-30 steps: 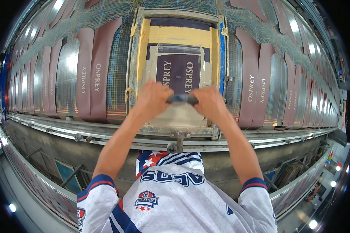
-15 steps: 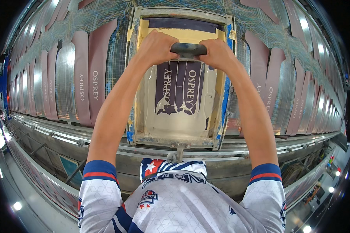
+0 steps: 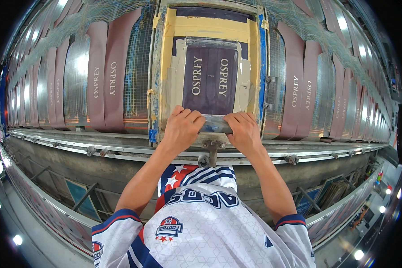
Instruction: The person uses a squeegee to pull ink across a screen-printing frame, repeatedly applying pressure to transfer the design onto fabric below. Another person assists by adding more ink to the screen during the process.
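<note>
A screen-printing frame (image 3: 157,67) lies on the long table in front of me, its sides patched with yellow and blue tape. Across its near end sits a dark squeegee (image 3: 215,124), gripped at the left by my left hand (image 3: 183,130) and at the right by my right hand (image 3: 244,131). Both sets of fingers curl over it. Beyond the squeegee, the dark purple print window (image 3: 211,78) shows pale lettering in two columns. Cream ink (image 3: 177,62) is smeared along the mesh around that window. What lies under the blade is hidden by my hands and the squeegee.
Mauve cut pieces (image 3: 103,76) with pale lettering lie in rows on the left, and more mauve pieces (image 3: 302,89) on the right. A metal rail (image 3: 98,149) with knobs runs along the table's near edge. Below it, a shelf holds framed screens (image 3: 83,198).
Both hands have pulled the squeegee from the frame's far part to its near end. Cream ink that streaked the lettered window has been wiped off it.
</note>
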`<state>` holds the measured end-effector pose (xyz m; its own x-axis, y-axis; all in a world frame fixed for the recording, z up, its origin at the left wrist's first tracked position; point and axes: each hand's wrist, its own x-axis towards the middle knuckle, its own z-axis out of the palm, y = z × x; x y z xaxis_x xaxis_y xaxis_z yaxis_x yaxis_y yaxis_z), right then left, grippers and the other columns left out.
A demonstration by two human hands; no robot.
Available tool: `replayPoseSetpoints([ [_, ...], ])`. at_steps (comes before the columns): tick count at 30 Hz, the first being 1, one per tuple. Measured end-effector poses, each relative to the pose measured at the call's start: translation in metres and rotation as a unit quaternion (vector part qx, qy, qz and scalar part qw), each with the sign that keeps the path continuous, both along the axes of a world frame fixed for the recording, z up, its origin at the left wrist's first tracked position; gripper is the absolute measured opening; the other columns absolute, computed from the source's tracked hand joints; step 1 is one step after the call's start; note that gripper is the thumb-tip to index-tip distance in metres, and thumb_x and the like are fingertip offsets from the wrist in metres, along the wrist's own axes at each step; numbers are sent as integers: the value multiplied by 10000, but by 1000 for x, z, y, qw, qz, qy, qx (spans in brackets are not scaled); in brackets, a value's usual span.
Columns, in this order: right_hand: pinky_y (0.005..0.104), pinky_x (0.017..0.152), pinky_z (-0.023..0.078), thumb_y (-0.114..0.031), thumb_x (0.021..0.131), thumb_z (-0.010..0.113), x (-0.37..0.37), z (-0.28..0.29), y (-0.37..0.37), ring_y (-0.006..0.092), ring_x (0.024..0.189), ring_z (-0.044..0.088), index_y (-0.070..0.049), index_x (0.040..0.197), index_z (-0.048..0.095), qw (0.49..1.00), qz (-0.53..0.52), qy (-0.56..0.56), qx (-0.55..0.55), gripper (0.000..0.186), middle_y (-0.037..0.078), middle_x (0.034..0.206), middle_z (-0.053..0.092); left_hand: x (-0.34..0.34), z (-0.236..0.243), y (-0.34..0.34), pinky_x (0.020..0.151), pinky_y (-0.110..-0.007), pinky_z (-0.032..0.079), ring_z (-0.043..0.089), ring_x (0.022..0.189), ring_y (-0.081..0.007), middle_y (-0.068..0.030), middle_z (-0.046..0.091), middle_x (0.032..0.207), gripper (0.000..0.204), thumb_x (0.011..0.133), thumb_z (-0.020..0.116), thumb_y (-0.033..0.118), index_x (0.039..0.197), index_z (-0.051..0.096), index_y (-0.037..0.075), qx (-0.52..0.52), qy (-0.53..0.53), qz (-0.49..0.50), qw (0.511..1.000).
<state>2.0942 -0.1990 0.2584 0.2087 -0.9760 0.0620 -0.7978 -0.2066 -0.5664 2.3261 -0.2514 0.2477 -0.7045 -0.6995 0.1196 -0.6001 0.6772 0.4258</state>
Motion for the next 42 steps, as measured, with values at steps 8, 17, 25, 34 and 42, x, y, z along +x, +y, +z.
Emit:
replayPoseSetpoints([
  [8,468,819,519,-117,734,785,-30,0,-92,351,843,685,-98,945,739,994,59,59,75,216,149,819,705,-16,2,-93,859,-426,426,674,862,-259,-61,701,834,137,779,782,239,843,708,143,46,-49,-12,998],
  [17,463,717,542,-260,802,812,-69,-2,-255,376,804,695,-80,921,732,983,7,79,165,230,162,809,719,-64,1,-253,921,-447,460,688,800,-304,-87,728,801,251,746,823,340,880,763,137,46,-89,13,995],
  [25,448,731,556,-233,794,777,-64,-3,-244,339,814,717,-82,901,721,985,6,92,149,193,150,829,734,-62,-5,-242,865,-447,485,686,766,-317,-83,714,751,211,728,833,330,845,757,172,72,-49,50,995],
  [34,440,848,534,-219,732,854,-20,-12,-37,359,954,691,-100,1010,737,995,63,40,66,324,149,948,732,-6,-7,-34,829,-412,438,657,842,-241,-18,679,845,199,715,834,213,854,715,136,10,8,2,1000],
  [42,459,939,516,-350,923,732,-101,-33,-76,411,1010,682,-37,1151,698,923,-361,40,-128,389,216,1063,740,6,22,-2,849,-381,439,631,880,-206,-6,637,916,337,660,838,163,974,717,148,-11,41,5,999],
])
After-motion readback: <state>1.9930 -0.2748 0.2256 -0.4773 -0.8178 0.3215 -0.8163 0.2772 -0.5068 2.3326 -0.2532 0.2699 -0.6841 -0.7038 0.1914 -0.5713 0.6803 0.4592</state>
